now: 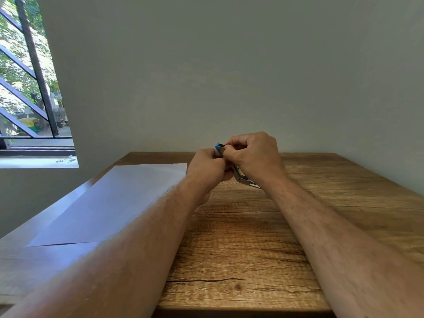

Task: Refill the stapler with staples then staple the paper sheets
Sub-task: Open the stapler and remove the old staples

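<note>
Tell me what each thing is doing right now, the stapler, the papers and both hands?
stapler: swung open, held up above the table, blue end on top.
paper sheets: lying flat on the wooden table, untouched, not stapled yet.
left hand: fingers curled, gripping the stapler.
right hand: fingers curled, pinching near the stapler's blue end.

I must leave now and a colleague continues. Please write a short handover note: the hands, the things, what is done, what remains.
Left hand and right hand both grip the stapler, held open above the wooden table.
Paper sheets lie flat on the table's left side, untouched.
Done: stapler picked up and opened.
Whether staples are loaded cannot be seen.
Left: finish refilling, close it, staple the sheets.
</note>
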